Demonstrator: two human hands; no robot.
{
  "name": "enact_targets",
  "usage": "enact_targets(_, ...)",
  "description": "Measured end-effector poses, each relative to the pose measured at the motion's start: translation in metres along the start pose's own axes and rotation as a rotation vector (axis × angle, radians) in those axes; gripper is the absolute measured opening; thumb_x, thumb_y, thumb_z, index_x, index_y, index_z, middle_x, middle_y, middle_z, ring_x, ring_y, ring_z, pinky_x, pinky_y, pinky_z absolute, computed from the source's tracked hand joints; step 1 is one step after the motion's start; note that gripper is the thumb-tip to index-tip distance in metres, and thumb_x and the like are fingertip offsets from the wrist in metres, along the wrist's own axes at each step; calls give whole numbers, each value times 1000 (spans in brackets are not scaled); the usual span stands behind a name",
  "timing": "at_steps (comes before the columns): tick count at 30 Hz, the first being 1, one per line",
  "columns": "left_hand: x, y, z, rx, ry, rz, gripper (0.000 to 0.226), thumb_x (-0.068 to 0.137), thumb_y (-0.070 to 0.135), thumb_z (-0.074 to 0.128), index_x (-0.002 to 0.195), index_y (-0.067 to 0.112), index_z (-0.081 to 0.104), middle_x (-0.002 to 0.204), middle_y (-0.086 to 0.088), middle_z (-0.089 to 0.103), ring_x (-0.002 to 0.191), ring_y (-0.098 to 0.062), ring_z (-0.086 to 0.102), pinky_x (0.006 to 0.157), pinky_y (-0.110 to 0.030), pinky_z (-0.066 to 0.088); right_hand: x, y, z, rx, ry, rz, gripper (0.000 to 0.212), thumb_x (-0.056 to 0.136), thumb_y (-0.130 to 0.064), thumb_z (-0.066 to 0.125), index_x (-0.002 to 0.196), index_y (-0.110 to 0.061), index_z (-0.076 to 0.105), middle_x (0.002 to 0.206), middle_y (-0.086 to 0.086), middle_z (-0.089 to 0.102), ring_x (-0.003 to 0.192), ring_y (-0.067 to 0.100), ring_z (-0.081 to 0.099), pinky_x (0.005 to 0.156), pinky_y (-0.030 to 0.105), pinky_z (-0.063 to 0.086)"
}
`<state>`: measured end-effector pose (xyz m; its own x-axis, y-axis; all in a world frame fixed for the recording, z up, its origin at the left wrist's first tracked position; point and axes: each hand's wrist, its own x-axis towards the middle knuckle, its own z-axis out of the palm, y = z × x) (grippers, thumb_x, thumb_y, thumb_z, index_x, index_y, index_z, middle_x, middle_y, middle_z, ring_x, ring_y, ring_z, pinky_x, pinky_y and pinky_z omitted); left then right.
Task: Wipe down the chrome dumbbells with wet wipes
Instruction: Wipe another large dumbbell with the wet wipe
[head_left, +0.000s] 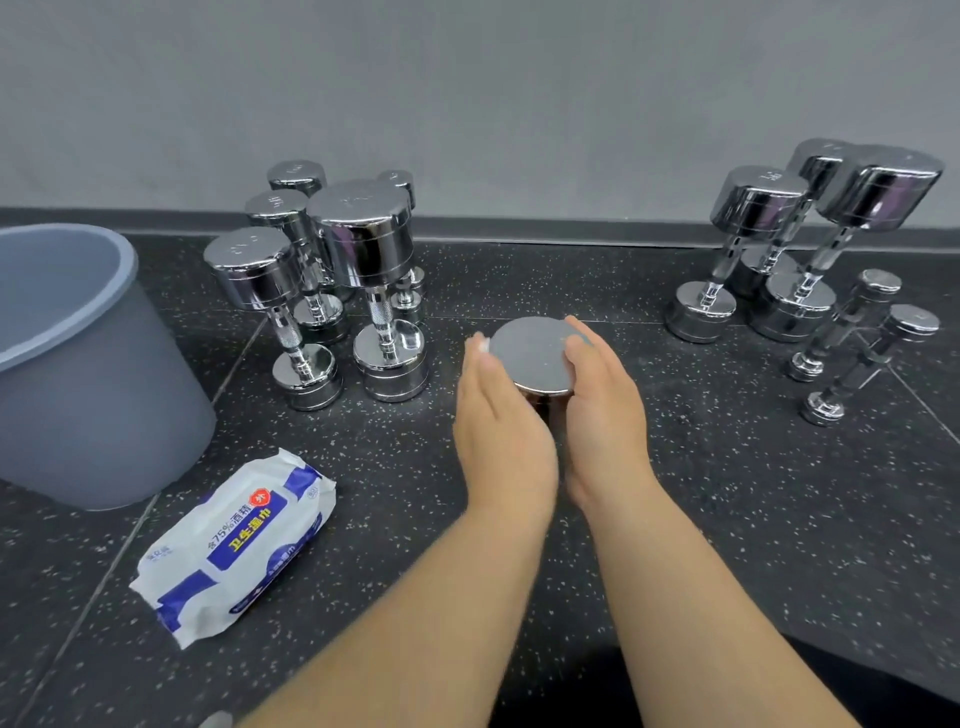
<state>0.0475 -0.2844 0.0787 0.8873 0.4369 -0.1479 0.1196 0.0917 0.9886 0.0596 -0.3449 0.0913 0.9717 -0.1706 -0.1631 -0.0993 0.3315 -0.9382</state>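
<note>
A chrome dumbbell (530, 356) stands upright on the floor in the middle, its round top face towards me. My left hand (501, 421) lies along the head's left side with fingers nearly straight, pressing a white wet wipe (482, 344) against the rim; only a small corner of the wipe shows. My right hand (602, 410) lies flat against the head's right side, fingertips on the rim. The handle and lower head are hidden behind my hands.
Several chrome dumbbells (363, 244) stand upright at the back left, and several more (758, 208) at the back right. A grey plastic bin (78, 374) is at the left. A wet wipe pack (234, 545) lies on the black speckled floor (727, 493).
</note>
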Motion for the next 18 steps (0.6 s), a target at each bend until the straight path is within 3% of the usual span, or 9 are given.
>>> enact_targets(2, -27, -6, 6, 128, 24, -1, 49, 106, 37, 18, 153, 31, 30, 153, 15, 35, 140, -5, 34, 115, -24, 24, 2, -2, 0, -47, 3, 2, 30, 100, -22, 48, 124, -28, 64, 112, -11, 68, 98, 2, 66, 73, 16, 52)
enact_targets(4, -26, -12, 8, 3, 21, -109, 47, 106, 38, 19, 144, 28, 44, 141, 10, 51, 125, -7, 48, 102, -24, 34, 2, -2, 1, -47, -9, 10, 29, 100, -23, 48, 123, -30, 64, 116, -10, 67, 106, 8, 65, 83, 20, 54)
enact_targets(6, -5, -7, 6, -164, 53, -177, 44, 105, 39, 25, 117, 24, 64, 118, 3, 68, 111, -15, 60, 101, -34, 44, 2, 0, 2, -7, -19, 13, 29, 100, -22, 47, 122, -31, 64, 119, -7, 67, 109, 12, 65, 95, 31, 53)
enact_targets(8, 10, -3, 4, -113, 117, -117, 41, 103, 35, 30, 102, 20, 68, 104, 2, 70, 103, -20, 63, 96, -36, 48, 3, 1, 2, 2, -23, 14, 30, 100, -22, 47, 124, -30, 63, 119, -8, 67, 109, 10, 65, 98, 33, 52)
enact_targets(10, 9, -2, 2, -62, 162, -12, 37, 102, 29, 33, 100, 20, 70, 98, 4, 71, 98, -19, 64, 87, -31, 50, 3, 1, 0, 2, -30, 12, 29, 100, -22, 47, 122, -31, 63, 117, -7, 68, 107, 10, 66, 99, 36, 52)
enact_targets(13, 11, 14, -3, -76, 92, 113, 36, 100, 37, 38, 111, 28, 71, 110, 9, 71, 105, -11, 65, 93, -31, 49, 4, 2, 0, 2, -42, 12, 25, 99, -25, 47, 113, -35, 65, 117, -4, 70, 107, 13, 67, 102, 43, 50)
enact_targets(15, 21, 32, -7, -37, -69, 171, 38, 105, 39, 34, 121, 26, 66, 120, 11, 69, 112, -1, 60, 97, -23, 44, 5, 4, 0, 7, -54, 13, 24, 97, -29, 48, 111, -37, 66, 118, -5, 70, 109, 12, 66, 104, 45, 48)
enact_targets(18, 30, 48, -10, -25, -254, 192, 32, 103, 42, 34, 118, 37, 62, 116, 14, 71, 110, 5, 59, 93, -21, 48, 5, 5, -3, 28, -76, 23, 24, 100, -28, 47, 110, -39, 66, 119, -7, 70, 110, 11, 65, 105, 42, 47)
